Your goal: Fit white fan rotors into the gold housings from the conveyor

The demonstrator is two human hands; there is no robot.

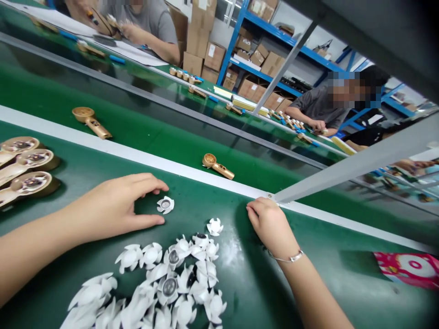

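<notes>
My left hand [115, 205] lies on the green table with thumb and fingers spread apart around a single small white fan blade [165, 204], not touching it. My right hand [269, 224] rests near the white strip at the table's far edge, fingers curled under; what they hold, if anything, is hidden. A silver bracelet [286, 258] circles that wrist. A pile of several white fan blades [164, 283] lies between my forearms, with one loose blade [215, 226] at its top.
Three gold handheld fan bodies [25, 176] lie at the left. Two more gold fans [91, 121] [217, 166] sit on the green conveyor beyond the white strip. A grey frame bar [350, 169] rises at right. A pink package [409, 267] lies far right. Other people work across the belt.
</notes>
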